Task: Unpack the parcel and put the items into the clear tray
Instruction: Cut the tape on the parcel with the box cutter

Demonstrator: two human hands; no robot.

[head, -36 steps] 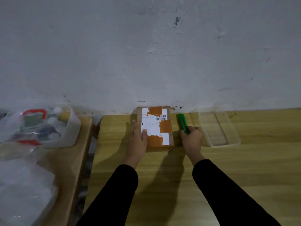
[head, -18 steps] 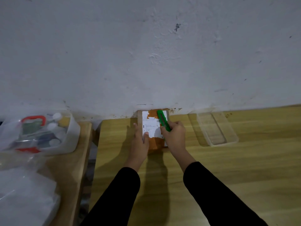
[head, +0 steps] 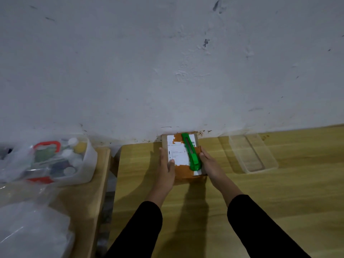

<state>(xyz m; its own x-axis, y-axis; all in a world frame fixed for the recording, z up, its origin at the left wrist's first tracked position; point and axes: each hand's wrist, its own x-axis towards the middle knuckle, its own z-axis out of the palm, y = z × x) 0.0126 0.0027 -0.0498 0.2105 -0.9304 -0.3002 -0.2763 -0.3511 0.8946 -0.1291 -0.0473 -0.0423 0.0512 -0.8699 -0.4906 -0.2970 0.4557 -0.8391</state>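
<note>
From the head camera we see the parcel point(head: 183, 157) flat on the desk point(head: 260, 198) against the wall, a green box cutter point(head: 191, 153) lying loose on top of it. Our left hand point(head: 165, 168) lies flat along its left edge, thumb on the label, fingers together — our right hand point(head: 210, 164) presses open-palmed against its right side, gripping nothing. The clear tray point(head: 253, 153) sits well apart to the right — bare inside.

Parcel point(head: 183, 159) is matt brown cardboard with a white paper label and glossy orange tape. The cutter point(head: 191, 152) on it is shiny green plastic. Bench point(head: 260, 192) looks like smooth light wood grain, tray point(head: 253, 153) clear plastic, wall point(head: 167, 62) rough and chalky.
</note>
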